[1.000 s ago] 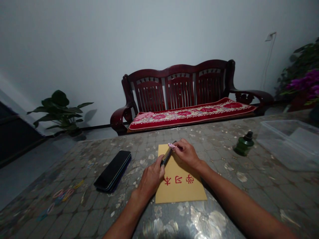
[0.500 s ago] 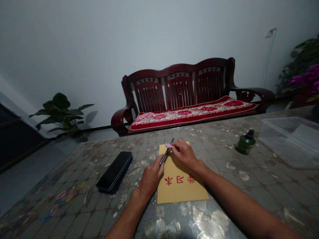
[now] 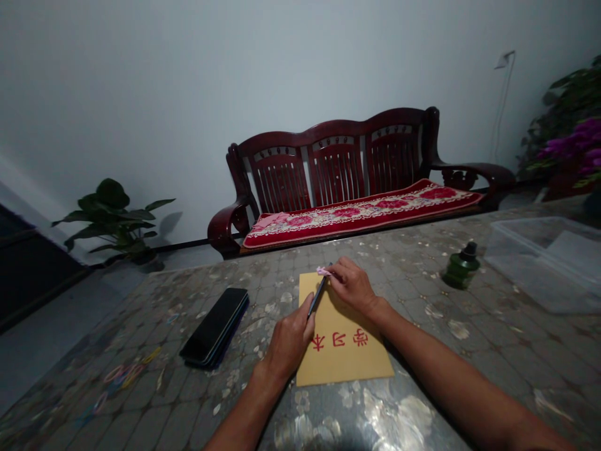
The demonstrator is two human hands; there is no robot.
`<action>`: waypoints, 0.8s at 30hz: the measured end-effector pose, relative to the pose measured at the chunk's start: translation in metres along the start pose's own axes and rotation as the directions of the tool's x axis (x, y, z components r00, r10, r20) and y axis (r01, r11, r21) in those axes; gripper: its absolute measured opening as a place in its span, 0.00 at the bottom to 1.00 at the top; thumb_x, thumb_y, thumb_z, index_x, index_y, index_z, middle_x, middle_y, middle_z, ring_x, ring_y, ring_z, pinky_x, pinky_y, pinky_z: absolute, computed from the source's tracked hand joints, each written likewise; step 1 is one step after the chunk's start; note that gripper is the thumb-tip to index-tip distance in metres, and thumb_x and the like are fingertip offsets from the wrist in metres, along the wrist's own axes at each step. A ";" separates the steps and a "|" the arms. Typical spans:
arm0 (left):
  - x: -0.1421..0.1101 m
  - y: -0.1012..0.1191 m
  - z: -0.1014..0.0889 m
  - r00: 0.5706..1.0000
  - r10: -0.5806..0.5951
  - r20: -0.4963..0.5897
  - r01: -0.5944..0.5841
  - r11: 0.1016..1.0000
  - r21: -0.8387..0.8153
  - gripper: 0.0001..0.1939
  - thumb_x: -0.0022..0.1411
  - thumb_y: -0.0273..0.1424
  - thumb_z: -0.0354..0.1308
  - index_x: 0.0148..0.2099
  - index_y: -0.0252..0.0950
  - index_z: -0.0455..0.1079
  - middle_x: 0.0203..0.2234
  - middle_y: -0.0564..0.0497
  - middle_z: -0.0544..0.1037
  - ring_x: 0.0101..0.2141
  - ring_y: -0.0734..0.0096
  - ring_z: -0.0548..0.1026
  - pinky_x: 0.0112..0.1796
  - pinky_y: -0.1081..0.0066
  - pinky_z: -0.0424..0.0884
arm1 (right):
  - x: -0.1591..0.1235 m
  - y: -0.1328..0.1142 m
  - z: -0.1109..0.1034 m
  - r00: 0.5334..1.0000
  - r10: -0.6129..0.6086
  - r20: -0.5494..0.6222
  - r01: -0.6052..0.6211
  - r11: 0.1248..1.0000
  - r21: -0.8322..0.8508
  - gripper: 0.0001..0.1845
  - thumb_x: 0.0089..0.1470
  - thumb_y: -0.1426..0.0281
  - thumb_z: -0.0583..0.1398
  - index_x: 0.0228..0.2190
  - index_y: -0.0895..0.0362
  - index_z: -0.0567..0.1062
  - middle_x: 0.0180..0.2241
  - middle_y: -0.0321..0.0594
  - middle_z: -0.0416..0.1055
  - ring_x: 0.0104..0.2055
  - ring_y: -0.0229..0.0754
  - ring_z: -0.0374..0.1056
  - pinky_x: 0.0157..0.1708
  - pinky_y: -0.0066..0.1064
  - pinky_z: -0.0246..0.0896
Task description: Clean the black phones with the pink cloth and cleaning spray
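Note:
My left hand [image 3: 293, 335] is closed around the lower end of a dark, slim pen [image 3: 317, 299], which slants up and away over a tan notebook [image 3: 345, 366]. At the pen's far end, my right hand [image 3: 350, 284] pinches a small pale pink cloth or tissue [image 3: 323, 271] against or right beside the shaft. Red handwritten characters run across the notebook cover, upside down to me. Both hands are over the notebook, and my fingers hide part of the pen's ends.
Left of the notebook lies a black smartphone [image 3: 216, 327] on a stack, with colourful rubber bands [image 3: 126, 374] farther left. A green bottle [image 3: 461, 268] and a clear plastic box [image 3: 544, 266] stand to the right. Beyond the table is a wooden bench [image 3: 335, 166].
My right hand and the pink piece have shifted slightly right along the pen toward its far tip. My left hand has moved a little to the right with the pen.

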State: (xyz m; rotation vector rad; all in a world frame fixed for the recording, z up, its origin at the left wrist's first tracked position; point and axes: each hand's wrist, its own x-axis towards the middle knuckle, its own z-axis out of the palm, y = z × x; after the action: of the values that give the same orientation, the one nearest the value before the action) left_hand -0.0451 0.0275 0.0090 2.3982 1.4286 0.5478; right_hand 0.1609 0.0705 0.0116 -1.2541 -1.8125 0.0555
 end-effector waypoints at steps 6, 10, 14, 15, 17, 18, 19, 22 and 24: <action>-0.001 0.003 0.002 1.000 -0.008 -0.006 0.008 1.000 -0.024 0.28 0.70 0.26 0.46 0.70 0.40 0.59 0.52 0.43 0.80 0.44 0.59 0.82 0.44 0.68 0.75 | -0.005 -0.003 -0.003 0.992 -0.086 0.090 0.072 0.987 0.140 0.12 0.63 0.70 0.57 0.38 0.52 0.82 0.31 0.40 0.71 0.35 0.41 0.68 0.37 0.30 0.60; -0.003 0.007 0.001 0.999 -0.037 -0.004 0.036 0.997 -0.066 0.26 0.71 0.27 0.46 0.69 0.39 0.61 0.51 0.43 0.81 0.43 0.60 0.83 0.43 0.69 0.75 | 0.002 0.010 -0.001 0.997 0.074 -0.009 -0.073 0.994 0.082 0.11 0.63 0.68 0.59 0.36 0.54 0.82 0.31 0.40 0.71 0.33 0.40 0.67 0.34 0.29 0.59; -0.004 0.010 0.002 0.998 -0.056 0.002 0.056 0.994 -0.092 0.26 0.71 0.28 0.45 0.69 0.35 0.61 0.47 0.41 0.83 0.39 0.61 0.83 0.41 0.68 0.75 | 0.004 0.018 0.000 0.978 0.189 -0.086 -0.180 0.978 0.106 0.10 0.62 0.66 0.61 0.33 0.55 0.82 0.30 0.38 0.71 0.32 0.39 0.67 0.33 0.28 0.58; -0.003 0.010 0.003 0.998 -0.060 0.001 0.060 0.993 -0.097 0.26 0.71 0.28 0.45 0.69 0.35 0.61 0.45 0.41 0.83 0.38 0.61 0.83 0.41 0.68 0.76 | 0.003 0.017 0.000 0.983 0.169 -0.072 -0.160 0.979 0.123 0.10 0.62 0.66 0.61 0.34 0.54 0.82 0.30 0.38 0.71 0.32 0.39 0.67 0.33 0.28 0.58; -0.003 0.010 0.004 0.998 -0.065 -0.015 0.063 0.991 -0.118 0.26 0.71 0.29 0.45 0.69 0.36 0.61 0.45 0.42 0.83 0.38 0.61 0.83 0.41 0.68 0.76 | 0.000 0.013 -0.001 0.995 0.100 -0.017 -0.096 0.984 0.152 0.10 0.63 0.66 0.60 0.34 0.54 0.82 0.31 0.38 0.71 0.33 0.38 0.68 0.34 0.28 0.59; -0.003 0.010 0.004 0.997 -0.068 -0.028 0.064 0.989 -0.133 0.26 0.71 0.29 0.46 0.68 0.36 0.62 0.47 0.43 0.83 0.40 0.62 0.83 0.42 0.68 0.75 | -0.001 0.012 0.000 0.997 0.074 0.008 -0.074 0.985 0.158 0.10 0.63 0.66 0.60 0.34 0.53 0.82 0.31 0.38 0.71 0.33 0.38 0.68 0.35 0.27 0.59; -0.004 0.010 0.004 0.996 -0.074 -0.041 0.068 0.986 -0.150 0.26 0.71 0.29 0.46 0.68 0.37 0.63 0.49 0.43 0.82 0.41 0.62 0.83 0.43 0.69 0.75 | -0.002 0.011 0.000 0.998 0.067 0.019 -0.070 0.985 0.155 0.10 0.63 0.66 0.60 0.34 0.53 0.82 0.31 0.38 0.71 0.34 0.39 0.68 0.35 0.27 0.59; -0.005 0.014 0.004 0.991 -0.120 -0.063 0.105 0.973 -0.206 0.25 0.70 0.30 0.46 0.67 0.36 0.64 0.51 0.42 0.81 0.45 0.61 0.82 0.45 0.69 0.74 | 0.000 0.015 0.001 0.986 0.162 -0.037 -0.157 0.981 0.115 0.10 0.63 0.65 0.60 0.34 0.53 0.82 0.31 0.38 0.72 0.34 0.39 0.68 0.35 0.28 0.59; -0.005 0.016 0.005 0.984 -0.161 -0.072 0.138 0.958 -0.251 0.25 0.70 0.31 0.46 0.66 0.34 0.65 0.50 0.41 0.81 0.45 0.60 0.82 0.45 0.68 0.74 | 0.002 0.020 0.002 0.971 0.231 -0.067 -0.225 0.970 0.087 0.10 0.62 0.64 0.60 0.35 0.54 0.81 0.32 0.38 0.72 0.34 0.40 0.68 0.34 0.29 0.58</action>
State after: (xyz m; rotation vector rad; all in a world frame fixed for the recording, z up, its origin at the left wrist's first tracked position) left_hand -0.0326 0.0149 0.0106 2.0778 1.4692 0.7564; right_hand 0.1742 0.0824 0.0016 -1.3847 -1.5792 0.2028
